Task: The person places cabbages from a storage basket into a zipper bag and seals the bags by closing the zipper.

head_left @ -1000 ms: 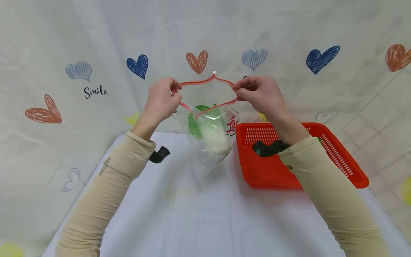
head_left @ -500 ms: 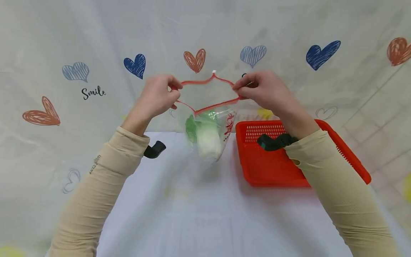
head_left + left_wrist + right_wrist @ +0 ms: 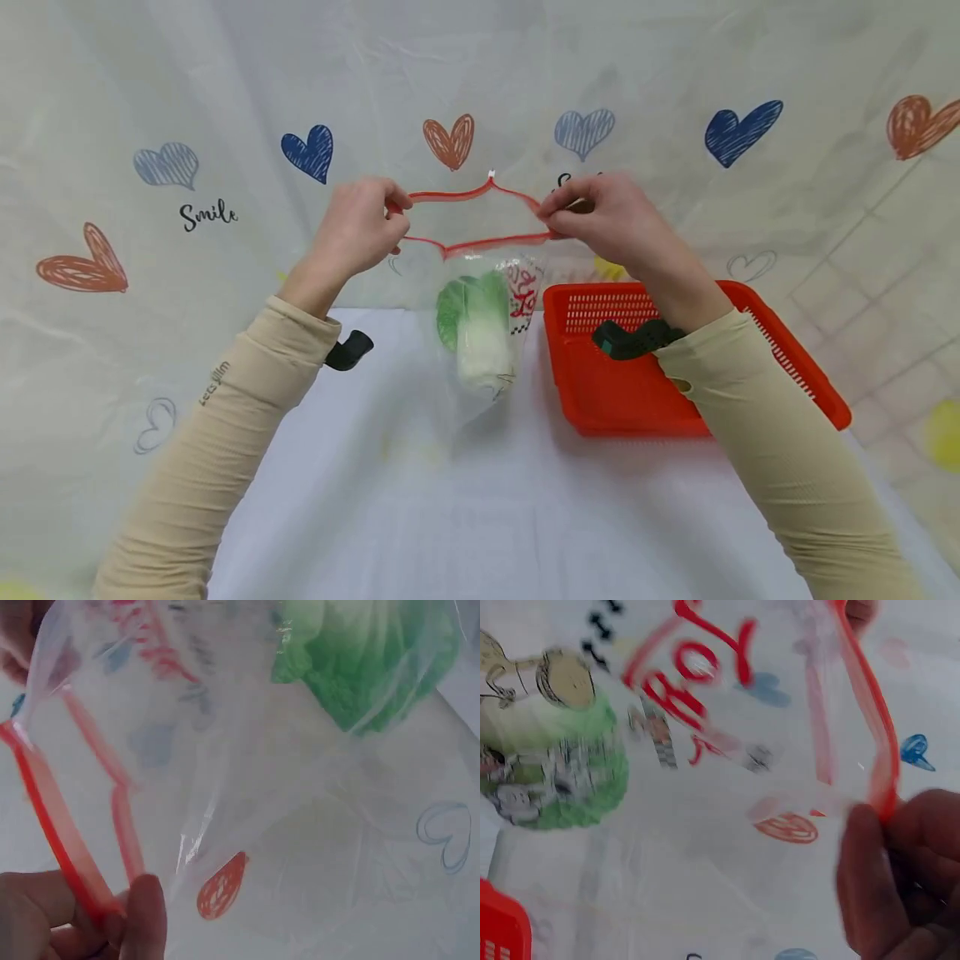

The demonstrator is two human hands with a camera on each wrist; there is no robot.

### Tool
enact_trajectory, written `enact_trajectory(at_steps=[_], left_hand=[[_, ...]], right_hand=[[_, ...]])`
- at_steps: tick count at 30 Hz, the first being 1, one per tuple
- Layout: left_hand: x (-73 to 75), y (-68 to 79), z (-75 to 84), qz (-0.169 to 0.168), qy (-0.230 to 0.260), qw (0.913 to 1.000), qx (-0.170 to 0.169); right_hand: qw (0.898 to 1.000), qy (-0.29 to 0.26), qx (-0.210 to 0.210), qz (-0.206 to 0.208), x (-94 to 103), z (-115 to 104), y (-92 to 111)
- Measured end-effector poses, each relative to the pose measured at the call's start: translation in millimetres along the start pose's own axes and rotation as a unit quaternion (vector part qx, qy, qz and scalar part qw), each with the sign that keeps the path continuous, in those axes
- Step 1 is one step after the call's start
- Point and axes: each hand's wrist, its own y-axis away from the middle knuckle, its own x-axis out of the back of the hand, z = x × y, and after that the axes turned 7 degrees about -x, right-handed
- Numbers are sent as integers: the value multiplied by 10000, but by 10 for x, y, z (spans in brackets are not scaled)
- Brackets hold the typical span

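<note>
A clear zipper bag [image 3: 480, 408] with a red-edged mouth hangs above the table, its opening spread wide between the two hands. Inside lies a green and white leafy cabbage [image 3: 483, 333], leaf end up. My left hand [image 3: 363, 221] pinches the left end of the red rim between thumb and fingers; the left wrist view shows the thumb pressed against the red strip [image 3: 67, 847]. At the opposite end, my right hand [image 3: 600, 212] pinches the rim the same way. Red lettering [image 3: 697, 667] and cartoon figures are printed on the bag's side, seen in the right wrist view.
A red plastic basket [image 3: 637, 400] stands on the white-covered table [image 3: 465, 517] to the right, partly hidden by the right forearm. Behind the table hangs a pale sheet [image 3: 480, 67] printed with hearts.
Both hands keep their pinch on the rim. The bag bobbed up, then dropped lower, and the cabbage inside now sits more upright. Hands and bag have shifted slightly left in view.
</note>
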Motion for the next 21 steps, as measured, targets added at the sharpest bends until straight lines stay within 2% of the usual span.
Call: enact_trajectory(at_steps=[3, 6, 8, 10, 12, 14, 17, 21], left_hand=[[-19, -6, -9, 569, -102, 9979, -302], [-75, -9, -24, 867, -243, 9934, -714], [-130, 5, -43, 575, -324, 9940, -875], [-201, 36, -70, -54, -300, 9953, -917], [-289, 81, -106, -708, -152, 9940, -819], [-361, 134, -129, -1106, 50, 9916, -674], [-434, 188, -151, -1194, 334, 9907, -562], [-460, 193, -166, -785, 287, 9949, -571]], right_hand=[[9999, -105, 89, -33, -69, 44, -3], [9997, -156, 180, 11, -199, 123, -21], [9997, -100, 227, -41, -311, 205, -45], [9994, 43, 227, -259, -430, 303, -67], [9984, 128, 156, -534, -529, 415, -82], [9971, 219, 19, -735, -602, 517, -87], [9963, 75, -156, -843, -659, 630, -86], [9948, -467, -260, -866, -697, 725, -87]])
